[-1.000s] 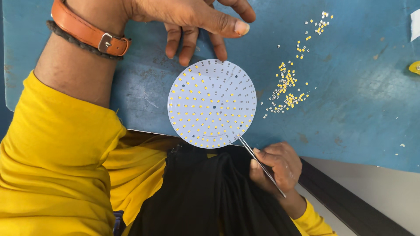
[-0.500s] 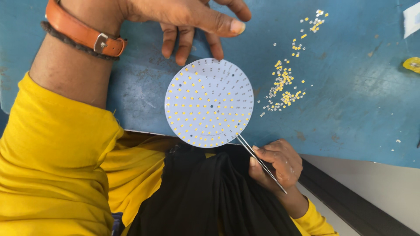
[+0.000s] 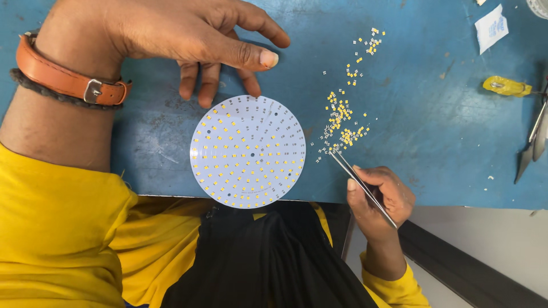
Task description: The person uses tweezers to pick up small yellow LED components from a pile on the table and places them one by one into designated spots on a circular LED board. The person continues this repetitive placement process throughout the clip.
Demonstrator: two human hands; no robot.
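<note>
A round white LED board (image 3: 248, 151) dotted with small yellow chips lies on the blue table (image 3: 445, 131), near its front edge. My left hand (image 3: 188, 40), with a brown leather strap on the wrist, hovers spread over the board's far side, fingertips at its rim. My right hand (image 3: 379, 197) grips metal tweezers (image 3: 361, 183). Their tips reach the near end of a loose pile of tiny yellow chips (image 3: 342, 128) to the right of the board.
More chips (image 3: 365, 45) are scattered farther back. A white paper scrap (image 3: 492, 27), a yellow object (image 3: 507, 86) and another metal tool (image 3: 534, 140) lie at the right. The table's front edge (image 3: 456, 205) runs just under my right hand.
My right hand has moved the tweezers from the board's lower right rim over to the loose pile of chips. My left hand stays at the board's far side.
</note>
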